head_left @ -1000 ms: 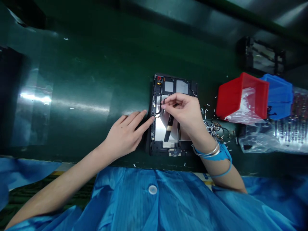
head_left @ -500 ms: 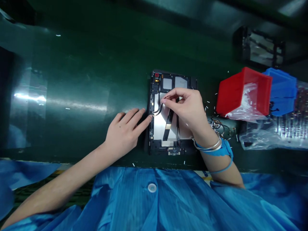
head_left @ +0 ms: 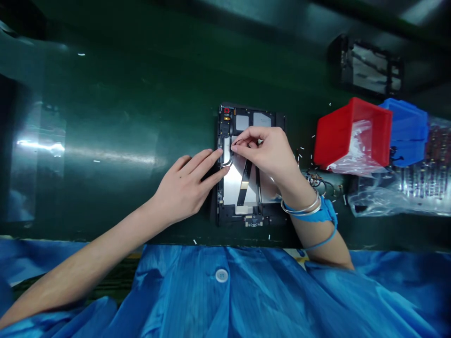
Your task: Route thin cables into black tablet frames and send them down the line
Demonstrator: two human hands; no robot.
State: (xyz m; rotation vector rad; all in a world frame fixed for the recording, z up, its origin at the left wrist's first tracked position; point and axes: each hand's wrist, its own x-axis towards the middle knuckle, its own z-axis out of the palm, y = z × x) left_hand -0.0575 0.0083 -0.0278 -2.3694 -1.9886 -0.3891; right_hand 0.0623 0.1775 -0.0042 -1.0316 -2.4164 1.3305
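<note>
An opened tablet (head_left: 234, 188) lies on the green bench in front of me, its silver inner plate and black frame showing. A thin black cable (head_left: 228, 163) curves along its left side. My right hand (head_left: 269, 150) is over the tablet, thumb and forefinger pinched on the upper part of that cable. My left hand (head_left: 190, 185) reaches in from the left with fingers spread, its fingertips resting on the tablet's left edge and on the cable's lower bend. A dark flat ribbon cable (head_left: 244, 183) slants across the plate below my right hand.
To the right stand a red bin (head_left: 334, 136) with a plastic bag in it and a blue bin (head_left: 408, 131). Bagged parts (head_left: 423, 188) lie beside them. A pile of small cables (head_left: 317, 180) sits near my right wrist. Stacked tablet housings (head_left: 369, 68) are farther back.
My left hand has moved slightly right and up, its fingers now farther over the tablet's edge. The cable lies closer to the left side, and my right hand still pinches it.
</note>
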